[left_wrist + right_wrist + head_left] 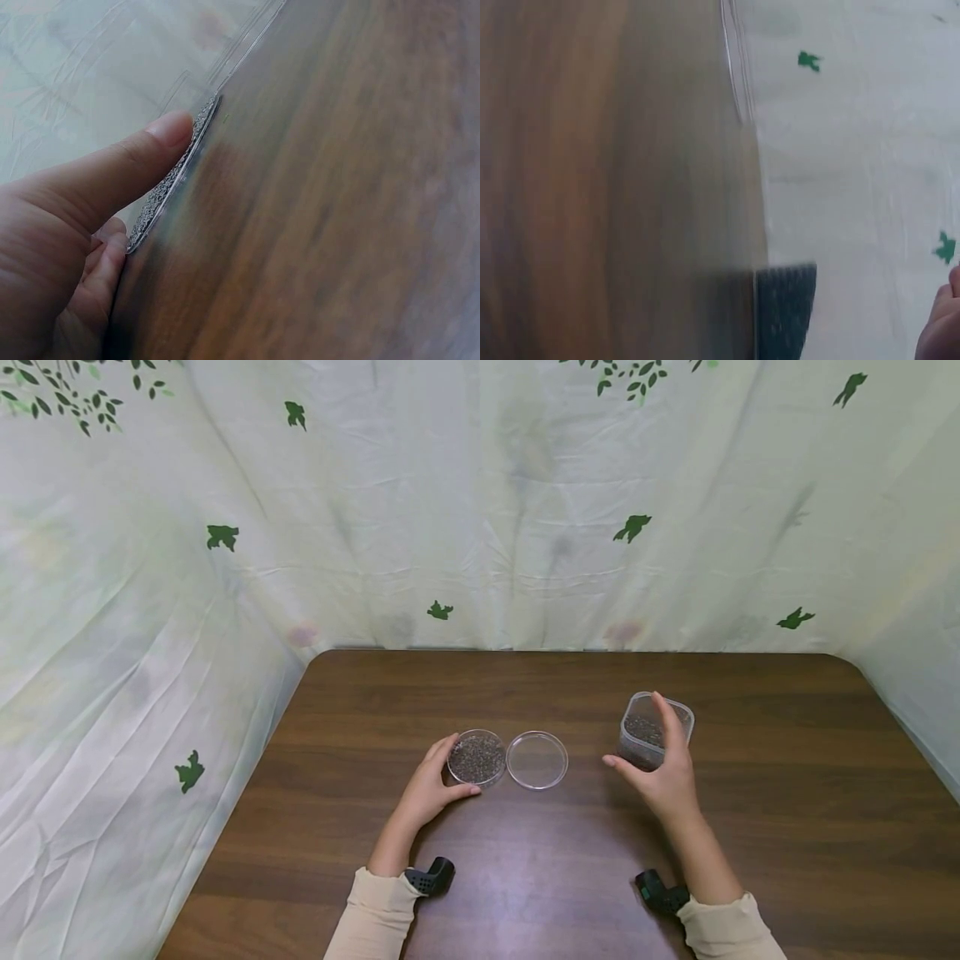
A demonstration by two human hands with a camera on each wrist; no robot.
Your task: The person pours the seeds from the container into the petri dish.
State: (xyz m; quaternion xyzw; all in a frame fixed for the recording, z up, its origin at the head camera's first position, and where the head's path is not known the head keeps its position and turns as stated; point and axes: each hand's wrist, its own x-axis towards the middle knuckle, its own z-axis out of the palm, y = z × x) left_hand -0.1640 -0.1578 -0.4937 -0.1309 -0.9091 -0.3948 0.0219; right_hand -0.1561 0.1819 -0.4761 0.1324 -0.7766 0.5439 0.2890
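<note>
Round dishes (pixel 537 760), two; one tub (pixel 634 750); left hand (pixel 429 791) grips the filled dish (pixel 491 782), right hand (pixel 670 783) spread.

We see the left forearm (pixel 395 845) reach toward 1 o'clock and the left hand (pixel 429 788) in a grip, its left thumb (pixel 461 791) aimed at 3 o'clock, its bent fingers (pixel 438 752) toward 1. The right forearm (pixel 703 860) slants toward 11 o'clock. We find the right hand (pixel 670 783) spread wide, right thumb (pixel 627 769) toward 10 o'clock, foremost finger (pixel 668 725) toward 12.
</note>
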